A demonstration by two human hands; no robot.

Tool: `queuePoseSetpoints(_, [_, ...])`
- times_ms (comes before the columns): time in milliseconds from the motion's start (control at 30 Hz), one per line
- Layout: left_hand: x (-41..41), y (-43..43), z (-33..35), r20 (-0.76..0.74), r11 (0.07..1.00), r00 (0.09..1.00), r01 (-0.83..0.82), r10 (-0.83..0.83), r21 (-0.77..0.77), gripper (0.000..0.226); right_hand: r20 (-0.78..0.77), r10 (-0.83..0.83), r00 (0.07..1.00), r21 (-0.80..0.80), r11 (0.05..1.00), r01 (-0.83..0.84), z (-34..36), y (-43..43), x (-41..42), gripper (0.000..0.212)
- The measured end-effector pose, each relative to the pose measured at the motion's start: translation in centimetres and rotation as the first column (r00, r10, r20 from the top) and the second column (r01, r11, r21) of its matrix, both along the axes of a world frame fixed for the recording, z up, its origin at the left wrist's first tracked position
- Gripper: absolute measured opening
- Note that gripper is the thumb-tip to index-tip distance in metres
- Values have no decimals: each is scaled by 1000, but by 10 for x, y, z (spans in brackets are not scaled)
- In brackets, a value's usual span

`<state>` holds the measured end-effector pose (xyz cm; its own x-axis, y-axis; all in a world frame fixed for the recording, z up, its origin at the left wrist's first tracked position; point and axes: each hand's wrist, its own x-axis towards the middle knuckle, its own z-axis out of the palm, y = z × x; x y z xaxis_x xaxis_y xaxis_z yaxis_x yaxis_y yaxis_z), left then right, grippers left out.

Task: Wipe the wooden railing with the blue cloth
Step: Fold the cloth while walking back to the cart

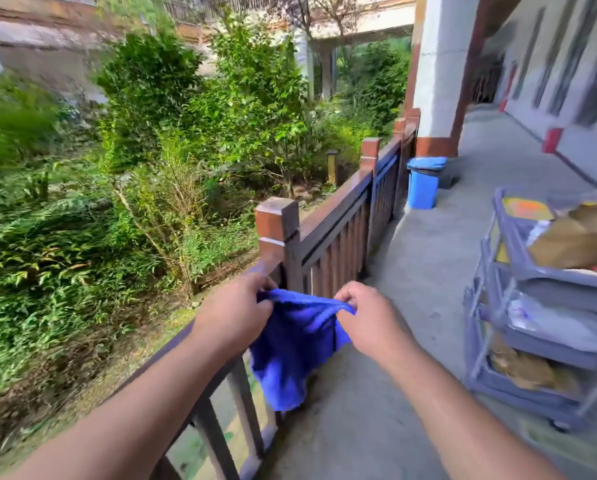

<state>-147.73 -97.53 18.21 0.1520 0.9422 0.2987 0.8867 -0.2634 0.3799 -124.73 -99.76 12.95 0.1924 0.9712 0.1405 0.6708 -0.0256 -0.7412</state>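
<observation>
So the blue cloth is up in the air right now, stretched between both hands and hanging down loose just on the walkway side of the wooden railing. The left hand is pinched shut on one top corner, the right hand is pinched on the other, and the two hands are a little apart with the top edge pulled fairly taut between them. The cloth doesn't look like it's on the wood yet, so I'd say the wiping hasn't really begun.

What could go wrong: those are just fingertip pinches on the corners, and the left hand sits right over the top rail. If one corner slips, the cloth could flop over the rail and drop into the plants on the far side (good luck fishing it out of there). Wiping with it flat and unfolded could also snag the loose bottom edge on the corner post or between the balusters.

The rail top looks smooth, dark and a bit glossy, broken up by square posts with reddish caps, so each stretch ends at a bump to work around. The walkway floor is plain concrete. A grey cleaning cart is parked well off to the right, and a blue bin stands further along by a white pillar.
</observation>
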Motion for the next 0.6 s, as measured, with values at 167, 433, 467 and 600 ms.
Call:
queuePoseSetpoints(167, [27, 42, -9, 61, 993, 995, 79, -73, -93, 10, -10, -123, 992, -42, 992, 122, -16, 20, 23, 3])
queuePoseSetpoints(433, [69, 113, -8, 876, 692, 482, 622, 30, -366, 4, -468, -97, 878, -204, 979, -1, -3, 83, -8, 33])
queuePoseSetpoints(467, [70, 123, -4, 899, 624, 438, 701, 7, -347, 5, -516, -76, 853, -196, 980, -32, 2, 93, -13, 44])
queuePoseSetpoints(600, [63, 173, 12, 885, 431, 386, 867, -259, -252, 16, -523, -147, 839, -134, 987, 90, 24, 132, -12, 39])
